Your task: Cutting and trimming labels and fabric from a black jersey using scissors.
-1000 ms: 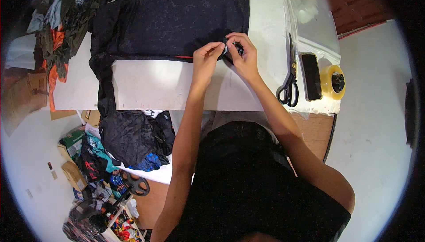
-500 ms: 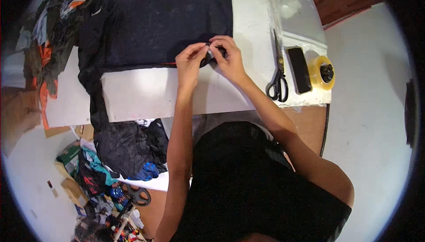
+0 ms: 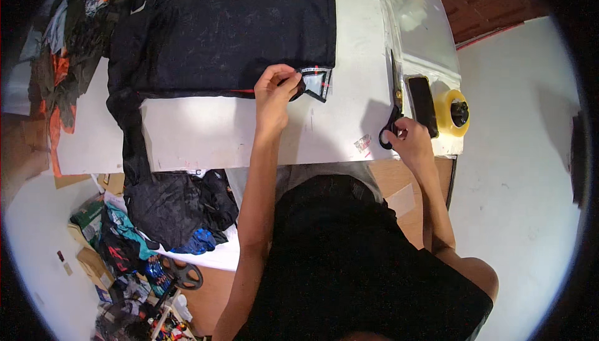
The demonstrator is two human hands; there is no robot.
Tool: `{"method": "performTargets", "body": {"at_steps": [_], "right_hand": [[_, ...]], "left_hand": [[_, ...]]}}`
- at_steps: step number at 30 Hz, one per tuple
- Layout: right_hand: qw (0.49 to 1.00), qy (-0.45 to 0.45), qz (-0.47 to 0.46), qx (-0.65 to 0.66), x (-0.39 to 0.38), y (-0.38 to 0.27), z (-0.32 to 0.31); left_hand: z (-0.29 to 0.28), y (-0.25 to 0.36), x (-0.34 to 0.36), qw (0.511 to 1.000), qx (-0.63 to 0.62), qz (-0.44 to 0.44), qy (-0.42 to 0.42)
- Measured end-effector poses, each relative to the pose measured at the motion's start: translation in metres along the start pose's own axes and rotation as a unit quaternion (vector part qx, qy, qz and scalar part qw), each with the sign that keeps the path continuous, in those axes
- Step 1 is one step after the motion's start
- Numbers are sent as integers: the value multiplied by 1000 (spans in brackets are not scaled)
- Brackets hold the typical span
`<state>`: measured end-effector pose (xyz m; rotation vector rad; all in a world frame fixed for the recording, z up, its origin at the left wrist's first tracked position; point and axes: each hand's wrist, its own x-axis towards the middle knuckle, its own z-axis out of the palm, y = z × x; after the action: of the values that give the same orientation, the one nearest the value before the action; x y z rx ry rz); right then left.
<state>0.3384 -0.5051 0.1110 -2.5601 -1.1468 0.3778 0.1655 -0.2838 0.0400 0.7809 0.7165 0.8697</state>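
A black garment [image 3: 237, 35] with red piping lies spread on the white table. My left hand [image 3: 274, 94] pinches its near edge. Beside those fingers, a corner is turned out [image 3: 315, 82], showing a pale underside with dark edging. To the right, my right hand [image 3: 412, 144] closes its fingers on the black handles of the scissors [image 3: 395, 107]. The scissors lie flat, blades pointing to the far side. Part of the handles is hidden under my right hand.
A phone [image 3: 422, 105] and a roll of clear tape [image 3: 452, 113] lie right of the scissors. Clear plastic [image 3: 424, 35] covers the far right. Crumpled camouflage-and-orange cloth [image 3: 62, 73] hangs at the left. Dark clothing [image 3: 181, 207] is piled below the table's near edge [image 3: 206, 169].
My right hand has left the garment and moved right and nearer, onto the scissors. My left hand still pinches the cloth. The turned-out corner now shows.
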Motion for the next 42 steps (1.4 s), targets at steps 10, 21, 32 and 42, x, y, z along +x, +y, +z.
{"method": "performTargets", "body": {"at_steps": [10, 21, 32, 42], "right_hand": [[997, -16, 63, 51, 7, 21, 12], [816, -140, 155, 539, -11, 4, 4], [952, -43, -140, 267, -38, -30, 30], [958, 25, -212, 194, -32, -47, 23]], "left_hand": [[-6, 25, -15, 999, 48, -4, -6], [1, 42, -23, 996, -25, 83, -31], [16, 59, -25, 989, -14, 146, -29], [20, 65, -29, 987, -12, 155, -28]]}}
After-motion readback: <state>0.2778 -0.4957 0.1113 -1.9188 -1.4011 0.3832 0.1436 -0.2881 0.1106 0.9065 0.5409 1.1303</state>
